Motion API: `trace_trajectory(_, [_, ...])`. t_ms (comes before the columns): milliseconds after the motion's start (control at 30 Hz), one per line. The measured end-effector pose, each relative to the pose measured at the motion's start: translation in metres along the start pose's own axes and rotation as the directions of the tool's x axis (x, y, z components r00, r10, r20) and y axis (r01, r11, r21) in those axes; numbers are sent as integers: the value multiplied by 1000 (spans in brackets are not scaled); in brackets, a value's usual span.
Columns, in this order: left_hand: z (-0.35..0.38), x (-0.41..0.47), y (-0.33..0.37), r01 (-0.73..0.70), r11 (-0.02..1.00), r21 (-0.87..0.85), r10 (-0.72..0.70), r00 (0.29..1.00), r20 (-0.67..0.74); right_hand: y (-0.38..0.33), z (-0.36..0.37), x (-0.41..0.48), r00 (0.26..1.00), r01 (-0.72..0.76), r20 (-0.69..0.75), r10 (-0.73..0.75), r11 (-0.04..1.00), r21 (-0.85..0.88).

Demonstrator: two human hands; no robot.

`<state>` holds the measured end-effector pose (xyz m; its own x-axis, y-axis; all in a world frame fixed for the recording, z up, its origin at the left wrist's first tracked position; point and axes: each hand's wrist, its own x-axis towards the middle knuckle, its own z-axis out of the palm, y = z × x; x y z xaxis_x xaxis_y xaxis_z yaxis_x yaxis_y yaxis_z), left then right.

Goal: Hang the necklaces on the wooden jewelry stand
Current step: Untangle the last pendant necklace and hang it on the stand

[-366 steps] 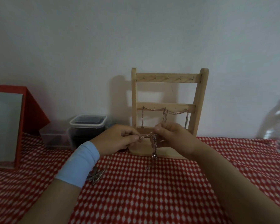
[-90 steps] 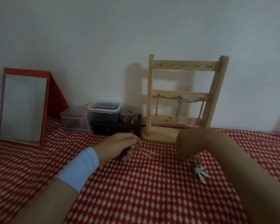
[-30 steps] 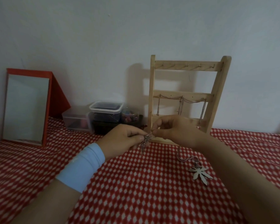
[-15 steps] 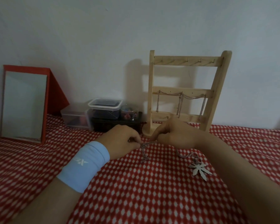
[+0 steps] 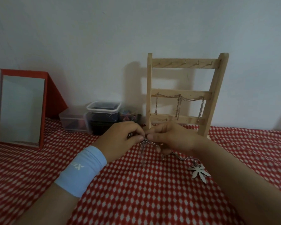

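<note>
The wooden jewelry stand (image 5: pixel 183 64) stands against the wall, with a silver chain (image 5: pixel 179 101) draped along its middle rail. In front of its base, my left hand (image 5: pixel 120 138) and my right hand (image 5: pixel 173 137) meet fingertip to fingertip and both pinch a silver necklace chain (image 5: pixel 143 150). Loops of the chain hang down to the cloth. Its leaf-shaped pendant (image 5: pixel 199 172) lies flat on the cloth beside my right forearm.
A red-framed mirror (image 5: pixel 21 108) leans at the left on the red-and-white checked cloth (image 5: pixel 136 192). Clear plastic boxes (image 5: pixel 102 114) and a small jar (image 5: pixel 127 115) sit left of the stand. A clear bottle shows at the right edge.
Both hands stay together on the chain, just in front of the stand's base. The chain's loops hang a little lower and the pendant has stayed on the cloth.
</note>
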<state>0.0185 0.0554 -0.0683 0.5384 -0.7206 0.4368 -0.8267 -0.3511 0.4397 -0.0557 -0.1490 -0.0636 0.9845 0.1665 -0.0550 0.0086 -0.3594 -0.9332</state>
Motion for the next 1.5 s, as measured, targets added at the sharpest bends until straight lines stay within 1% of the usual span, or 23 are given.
trace_trajectory(67, [1,0,0,-13,999,38,13,1000,3,2,-2,1,1000,-1,-4,1,1000,-2])
trace_trajectory(133, [3,0,0,-32,991,127,33,999,-8,2,-2,1,1000,1,-3,-1,1000,-3])
trace_trajectory(200, [7,-1,-1,33,988,151,-30,999,-22,2,-2,1,1000,6,-12,-6,1000,2])
trace_trajectory(267, [12,-2,-3,121,988,100,-119,993,-25,3,-3,1,1000,-2,-26,2,1000,-1])
trace_trajectory(300, [15,-2,-3,143,988,57,-141,990,-32,3,-3,2,999,-10,-31,10,1000,-1])
trace_trajectory(400, [20,-2,-5,107,989,-102,-119,986,-117,5,-2,2,999,-29,-36,28,999,-24])
trace_trajectory(500, [24,-4,-5,58,992,-115,-77,983,-169,8,0,4,999,-24,-23,24,999,-31])
trace_trajectory(600, [28,-7,-4,26,989,-145,-51,984,-170,9,3,3,1000,27,-7,-28,997,-73])
trace_trajectory(667, [30,-10,-4,40,982,-185,-70,985,-160,6,7,2,998,70,9,-69,989,-131])
trace_trajectory(767, [32,-12,-5,64,975,-213,-101,981,-166,1,13,-1,995,97,-9,-103,961,-260])
trace_trajectory(833, [34,-14,-10,51,986,-162,-82,977,-195,0,16,0,991,114,-29,-132,933,-343])
trace_trajectory(900, [37,-14,-17,23,999,-40,-32,975,-221,0,16,1,985,128,-49,-163,898,-420])
trace_trajectory(967, [42,-15,-20,43,997,70,-26,972,-232,2,15,3,982,137,-53,-183,870,-473])
trace_trajectory(1033, [44,-16,-18,86,990,112,-55,964,-259,3,14,2,981,142,-51,-189,868,-476])
trace_trajectory(1100, [46,-17,-13,117,985,127,-74,951,-301,4,13,2,981,151,-44,-189,885,-440])
trace_trajectory(1133, [47,-17,-12,131,985,116,-87,942,-323,5,14,2,981,156,-39,-190,891,-427])
trace_trajectory(1167, [48,-17,-10,151,986,70,-120,936,-331,5,14,2,981,161,-33,-193,891,-424])
trace_trajectory(1233, [50,-17,-8,198,970,-143,-233,926,-296,6,17,4,978,174,-28,-205,888,-426])
trace_trajectory(1267, [50,-18,-7,213,939,-270,-283,925,-254,6,18,5,977,178,-28,-210,886,-428])
trace_trajectory(1300, [49,-19,-6,215,911,-352,-309,922,-235,5,18,5,978,173,-30,-206,884,-435])
trace_trajectory(1333, [49,-20,-7,208,894,-397,-319,918,-238,5,19,5,980,159,-35,-194,883,-441])
trace_trajectory(1400, [46,-20,-9,205,877,-434,-335,909,-248,3,22,4,984,132,-44,-171,876,-465])
trace_trajectory(1500, [47,-19,-9,245,879,-410,-348,916,-198,2,28,4,976,137,-64,-208,818,-559])
